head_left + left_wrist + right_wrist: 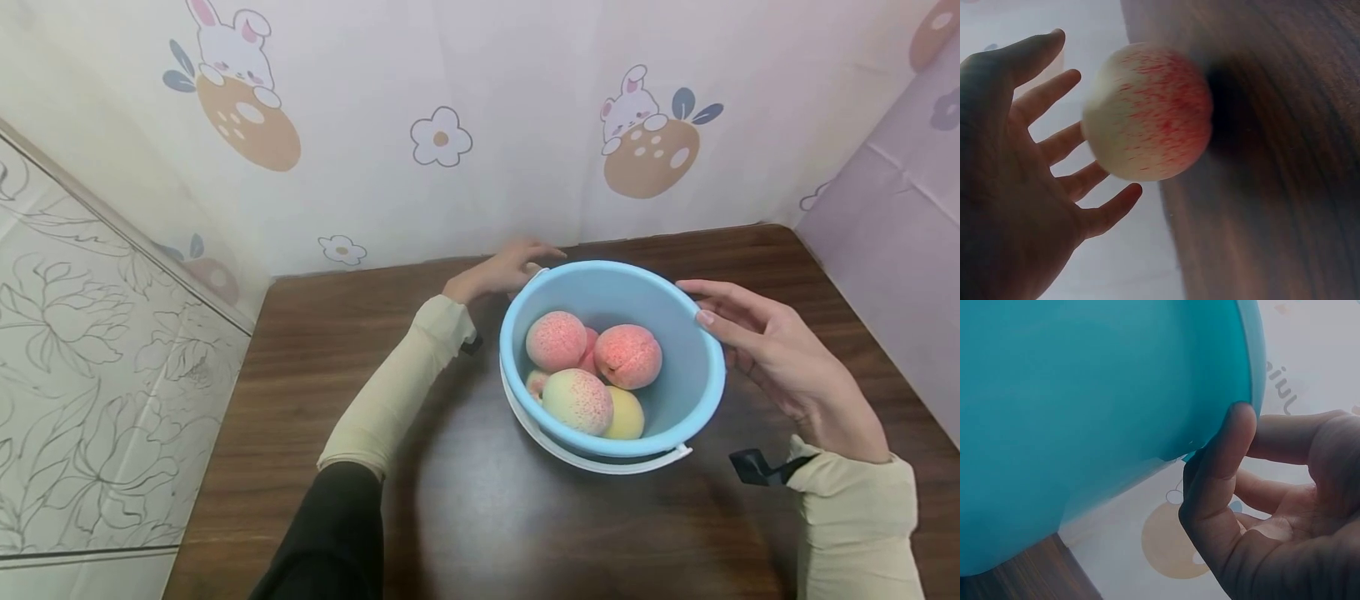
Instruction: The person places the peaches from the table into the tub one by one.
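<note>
A light-blue bucket (615, 446) stands on the table, with several toy-like peaches (628, 357) in pink, pale green and yellow inside it. My right hand (795, 358) grips the bucket's right rim, and the right wrist view shows a fingertip on the edge of the blue wall (1097, 412). Behind the bucket's left side is my left hand (502, 271). The left wrist view shows that hand (1035, 162) with fingers spread beside a red-and-cream peach (1150, 112) on the table. From the head view the bucket mostly hides this peach.
The bucket's white handle (555, 450) hangs down along its front. Dark wood grain covers the table (315, 358). A wall covering with rabbit prints (510, 125) rises right behind the table's back edge, and a flower-patterned panel (97, 400) stands at left.
</note>
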The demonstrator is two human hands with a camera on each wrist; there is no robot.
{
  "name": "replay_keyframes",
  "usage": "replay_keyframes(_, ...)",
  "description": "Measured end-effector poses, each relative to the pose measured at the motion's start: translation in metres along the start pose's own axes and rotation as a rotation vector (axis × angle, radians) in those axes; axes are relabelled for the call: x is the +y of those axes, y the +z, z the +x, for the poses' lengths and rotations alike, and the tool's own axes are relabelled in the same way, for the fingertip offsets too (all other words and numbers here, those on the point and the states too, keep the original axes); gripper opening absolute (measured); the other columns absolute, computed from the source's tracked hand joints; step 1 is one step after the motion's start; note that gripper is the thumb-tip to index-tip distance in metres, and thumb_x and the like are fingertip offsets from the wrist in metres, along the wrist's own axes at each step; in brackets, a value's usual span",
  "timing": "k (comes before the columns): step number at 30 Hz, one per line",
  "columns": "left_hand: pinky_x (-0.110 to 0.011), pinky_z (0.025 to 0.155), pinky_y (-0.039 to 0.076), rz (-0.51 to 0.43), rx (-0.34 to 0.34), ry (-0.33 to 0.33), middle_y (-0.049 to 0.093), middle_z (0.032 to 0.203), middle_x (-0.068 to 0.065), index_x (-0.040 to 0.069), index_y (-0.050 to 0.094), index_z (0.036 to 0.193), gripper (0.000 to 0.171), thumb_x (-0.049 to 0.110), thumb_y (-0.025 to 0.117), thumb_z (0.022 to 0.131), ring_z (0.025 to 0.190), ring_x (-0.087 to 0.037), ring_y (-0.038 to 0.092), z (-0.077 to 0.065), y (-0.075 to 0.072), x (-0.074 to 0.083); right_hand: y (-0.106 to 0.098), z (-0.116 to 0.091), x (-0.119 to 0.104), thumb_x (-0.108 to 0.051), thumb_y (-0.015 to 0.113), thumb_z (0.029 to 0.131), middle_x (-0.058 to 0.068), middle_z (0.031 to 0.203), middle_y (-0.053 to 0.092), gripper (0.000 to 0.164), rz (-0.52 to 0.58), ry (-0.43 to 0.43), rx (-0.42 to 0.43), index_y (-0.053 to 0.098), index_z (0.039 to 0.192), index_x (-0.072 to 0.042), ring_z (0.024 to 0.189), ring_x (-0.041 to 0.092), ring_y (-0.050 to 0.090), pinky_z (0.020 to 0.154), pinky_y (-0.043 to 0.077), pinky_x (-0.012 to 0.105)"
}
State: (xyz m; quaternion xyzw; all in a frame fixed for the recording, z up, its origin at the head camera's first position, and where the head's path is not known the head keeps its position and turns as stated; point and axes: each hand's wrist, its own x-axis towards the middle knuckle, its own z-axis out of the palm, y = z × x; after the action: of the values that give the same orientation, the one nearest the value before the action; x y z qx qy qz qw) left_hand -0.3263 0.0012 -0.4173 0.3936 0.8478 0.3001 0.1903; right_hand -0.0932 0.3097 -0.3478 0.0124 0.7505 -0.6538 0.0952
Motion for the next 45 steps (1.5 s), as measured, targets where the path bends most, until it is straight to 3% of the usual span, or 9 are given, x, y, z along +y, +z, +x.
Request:
replay_keyframes(4, -0.051, 0.124, 0.034, -0.026, -0.016, 0.029, 0.051, 0.157, -0.008, 0.017, 0.057, 0.149, 0.057, 0.036, 0.066, 0.095, 0.150, -0.026, 0.041, 0.002, 0.006, -0.005, 0.000, -0.001, 0.000, -0.003, 0.059, 0.104, -0.004, 0.118, 0.077, 0.048, 0.028, -0.014, -0.007, 0.053, 0.149, -0.016, 0.094, 0.015, 0.077, 0.075, 0.064, 0.029)
replay_keyframes(11, -0.048, 0.120, 0.042, -0.060, -0.033, 0.000, 0.051, 0.157, -0.008, 0.015, 0.060, 0.146, 0.052, 0.036, 0.064, 0.098, 0.149, -0.025, 0.046, 0.000, 0.015, -0.011, -0.001, -0.001, 0.000, -0.002, 0.058, 0.104, -0.004, 0.118, 0.076, 0.048, 0.044, -0.026, -0.010, 0.053, 0.149, -0.015, 0.094, 0.015, 0.077, 0.074, 0.064, 0.029)
replay_keyframes(16, -0.046, 0.120, 0.042, -0.031, -0.017, -0.001, 0.051, 0.156, -0.008, 0.015, 0.063, 0.142, 0.047, 0.035, 0.062, 0.100, 0.147, -0.024, 0.047, 0.000, 0.018, -0.012, -0.001, -0.001, 0.000, -0.001, 0.058, 0.104, -0.003, 0.117, 0.076, 0.048, 0.048, -0.026, -0.013, 0.054, 0.149, -0.015, 0.093, 0.016, 0.077, 0.075, 0.064, 0.030)
replay_keyframes(25, -0.039, 0.109, 0.049, -0.012, 0.030, -0.009, 0.063, 0.135, 0.000, 0.019, 0.069, 0.130, 0.032, 0.029, 0.066, 0.101, 0.128, -0.015, 0.056, -0.006, 0.018, -0.008, 0.000, 0.000, 0.000, -0.002, 0.059, 0.104, -0.004, 0.119, 0.076, 0.048, 0.025, -0.023, -0.007, 0.053, 0.149, -0.015, 0.095, 0.015, 0.077, 0.076, 0.064, 0.029)
replay_keyframes(30, -0.039, 0.106, 0.051, 0.013, 0.042, 0.014, 0.064, 0.130, -0.003, 0.016, 0.069, 0.131, 0.031, 0.026, 0.064, 0.102, 0.123, -0.017, 0.058, -0.011, 0.016, -0.007, 0.000, 0.000, -0.001, -0.004, 0.060, 0.104, -0.003, 0.117, 0.076, 0.048, 0.028, -0.003, -0.004, 0.053, 0.149, -0.016, 0.094, 0.016, 0.077, 0.076, 0.064, 0.029)
replay_keyframes(38, -0.044, 0.110, 0.049, 0.151, 0.066, 0.013, 0.063, 0.137, -0.008, 0.013, 0.065, 0.140, 0.044, 0.030, 0.067, 0.100, 0.127, -0.024, 0.057, -0.020, 0.011, -0.006, 0.001, 0.001, -0.002, -0.004, 0.060, 0.103, -0.003, 0.115, 0.077, 0.047, 0.028, -0.011, -0.001, 0.054, 0.148, -0.016, 0.092, 0.017, 0.077, 0.074, 0.064, 0.030)
replay_keyframes(45, -0.041, 0.108, 0.048, 0.286, 0.110, -0.005, 0.060, 0.137, -0.003, 0.022, 0.065, 0.140, 0.045, 0.037, 0.071, 0.098, 0.126, -0.021, 0.053, -0.037, 0.000, 0.007, 0.000, -0.001, -0.001, -0.003, 0.060, 0.103, -0.002, 0.115, 0.077, 0.047, 0.038, -0.016, -0.005, 0.054, 0.149, -0.015, 0.092, 0.017, 0.077, 0.074, 0.064, 0.030)
